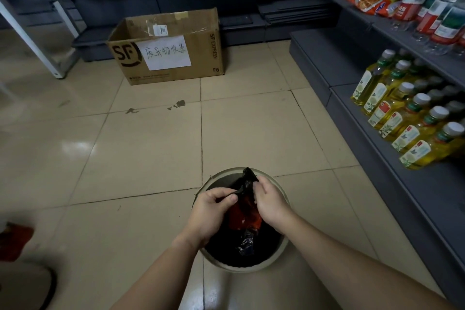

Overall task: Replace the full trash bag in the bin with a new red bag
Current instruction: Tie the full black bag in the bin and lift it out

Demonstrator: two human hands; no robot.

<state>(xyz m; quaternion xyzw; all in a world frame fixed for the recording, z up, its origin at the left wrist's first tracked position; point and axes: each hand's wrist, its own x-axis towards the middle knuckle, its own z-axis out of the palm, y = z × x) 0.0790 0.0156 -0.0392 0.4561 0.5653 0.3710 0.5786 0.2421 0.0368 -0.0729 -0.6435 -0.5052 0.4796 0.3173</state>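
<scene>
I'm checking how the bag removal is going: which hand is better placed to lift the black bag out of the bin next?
Probably the right hand: it grips the gathered top of the black bag above the bin. The left hand only pinches a side strip.

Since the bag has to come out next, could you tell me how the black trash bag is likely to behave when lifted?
The black trash bag looks thin and crinkled, so it will probably be floppy and sag. Both the left hand and right hand pinch its gathered top, which should hold. Its shiny film may be slippery.
</scene>
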